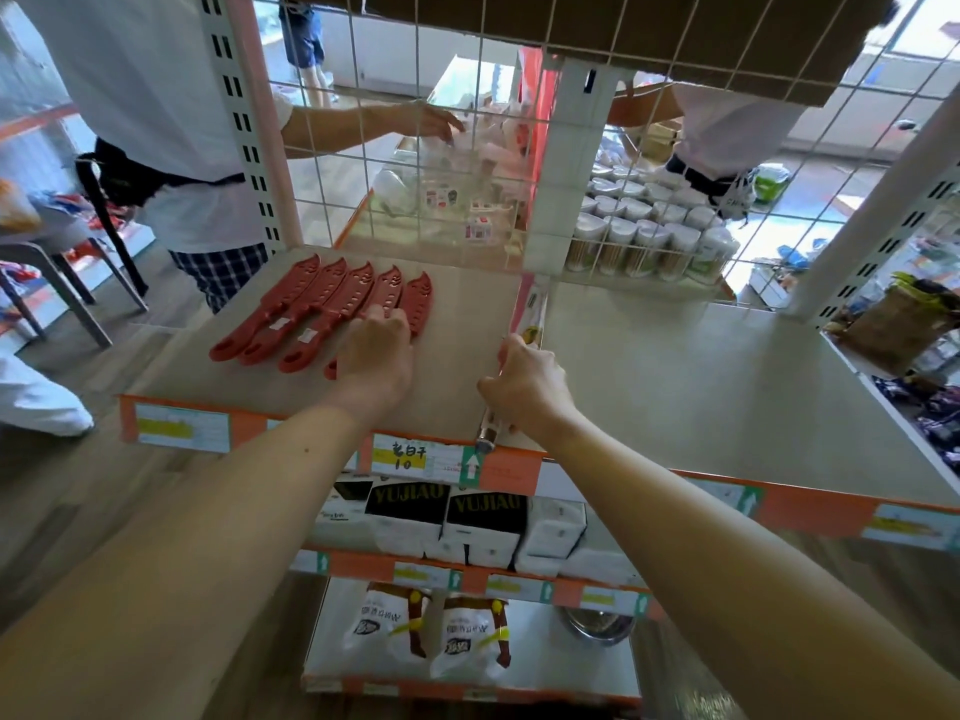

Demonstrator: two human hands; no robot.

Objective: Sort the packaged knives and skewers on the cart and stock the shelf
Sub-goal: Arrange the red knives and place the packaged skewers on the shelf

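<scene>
Several red sheathed knives [311, 317] lie side by side on the left half of the grey shelf [457, 314], tips toward the wire back. My left hand [376, 353] rests with straight fingers on the rightmost knives. My right hand [524, 384] grips a long clear pack of skewers [530, 317] that stands on edge along the middle of the shelf, its near end poking over the orange front rail.
A wire grid [467, 163] backs the shelf; behind it stand jars of cotton swabs [649, 236] and two people. The right half of the shelf [701, 387] is bare. Tissue packs [467, 522] and bagged goods [431, 631] fill lower shelves. A stool [62, 267] stands left.
</scene>
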